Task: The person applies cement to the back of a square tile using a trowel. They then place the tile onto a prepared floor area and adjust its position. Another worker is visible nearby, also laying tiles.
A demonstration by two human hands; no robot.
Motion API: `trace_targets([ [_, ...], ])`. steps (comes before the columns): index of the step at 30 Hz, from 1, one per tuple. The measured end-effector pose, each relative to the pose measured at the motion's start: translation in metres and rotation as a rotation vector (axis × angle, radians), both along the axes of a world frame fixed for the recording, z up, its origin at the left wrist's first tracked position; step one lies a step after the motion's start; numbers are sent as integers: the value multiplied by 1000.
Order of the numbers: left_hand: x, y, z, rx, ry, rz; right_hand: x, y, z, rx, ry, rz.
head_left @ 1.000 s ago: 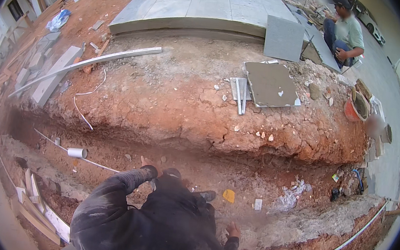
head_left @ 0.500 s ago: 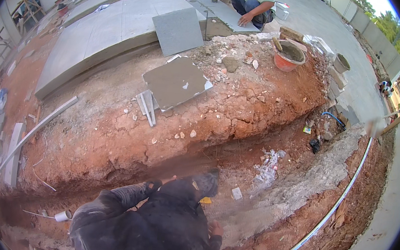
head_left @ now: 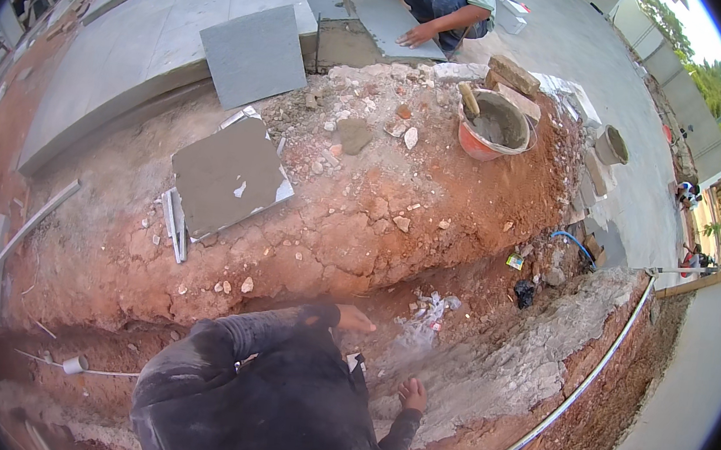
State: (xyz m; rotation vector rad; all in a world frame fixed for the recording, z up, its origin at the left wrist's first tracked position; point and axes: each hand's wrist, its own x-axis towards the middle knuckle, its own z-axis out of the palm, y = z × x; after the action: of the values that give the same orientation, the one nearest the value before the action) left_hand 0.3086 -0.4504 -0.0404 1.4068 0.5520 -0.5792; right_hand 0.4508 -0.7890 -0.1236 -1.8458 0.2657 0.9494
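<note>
My left hand [head_left: 355,318] reaches forward past the dark sleeve, fingers stretched out over the reddish trench floor and nothing seen in it. Lower and to the right, my right hand [head_left: 413,394] has its fingers apart beside the rough grey sloping concrete [head_left: 493,388]; whether it touches the slope I cannot tell. Crumpled clear plastic [head_left: 428,320] lies just ahead of both hands. My dark-clothed torso covers much of the trench beneath me.
On the earth bank lie a mortar-coated tile [head_left: 229,176] and a mortar bucket [head_left: 498,125]. A grey slab [head_left: 253,56] leans on the tiled step. A co-worker's hand [head_left: 417,36] presses a tile. A white pipe [head_left: 565,413] runs along the right.
The view has shifted, so the bank's objects sit farther left. My left arm now stretches forward with its hand showing plainly. My right hand has moved out from beside my body.
</note>
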Motion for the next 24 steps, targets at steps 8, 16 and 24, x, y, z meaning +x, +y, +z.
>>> trace_targets([
  [8,39,35,-13,47,59,182,108,71,-17,46,52,144],
  [16,55,61,-25,189,116,840,261,219,-42,274,-71,472],
  [24,122,54,-9,1077,490,1097,386,360,19,225,-474,764],
])
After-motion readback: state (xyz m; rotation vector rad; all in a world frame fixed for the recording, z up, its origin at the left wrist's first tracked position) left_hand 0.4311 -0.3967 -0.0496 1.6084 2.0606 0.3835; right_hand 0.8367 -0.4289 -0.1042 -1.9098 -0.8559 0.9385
